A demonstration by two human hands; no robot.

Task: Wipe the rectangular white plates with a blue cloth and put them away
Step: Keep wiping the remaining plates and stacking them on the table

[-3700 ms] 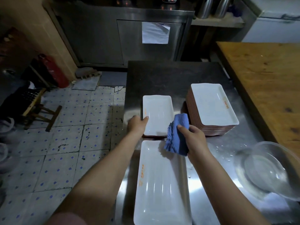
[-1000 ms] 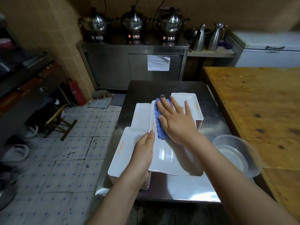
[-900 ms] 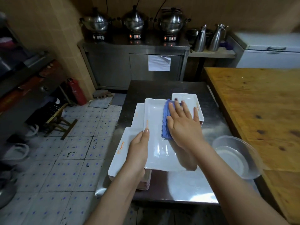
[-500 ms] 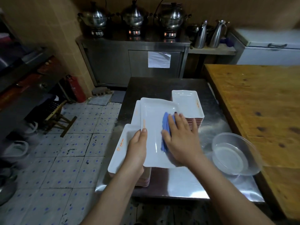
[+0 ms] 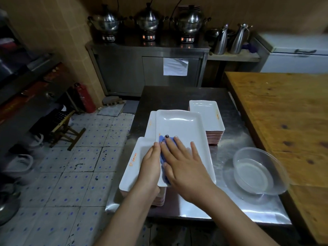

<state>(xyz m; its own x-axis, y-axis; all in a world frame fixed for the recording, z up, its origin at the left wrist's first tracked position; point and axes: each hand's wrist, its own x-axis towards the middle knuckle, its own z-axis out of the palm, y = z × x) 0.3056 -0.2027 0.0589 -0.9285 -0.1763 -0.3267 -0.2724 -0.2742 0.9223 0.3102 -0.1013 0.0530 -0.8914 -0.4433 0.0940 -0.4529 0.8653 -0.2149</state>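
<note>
I see R hand point(image 5: 184, 164) spread flat, fingers straight, pressing blue cloth point(image 5: 162, 157) onto white plate point(image 5: 179, 128) nr its left rim; L hand point(image 5: 150, 164) grips that rim, thumb on top, fingers hidden under; plate lies over near stack point(image 5: 131, 164) at table point(image 5: 230, 206) near-left corner; mid stack point(image 5: 150, 125) & far stack point(image 5: 211, 116) behind; clear bowl point(image 5: 255, 171) by right edge.
</note>
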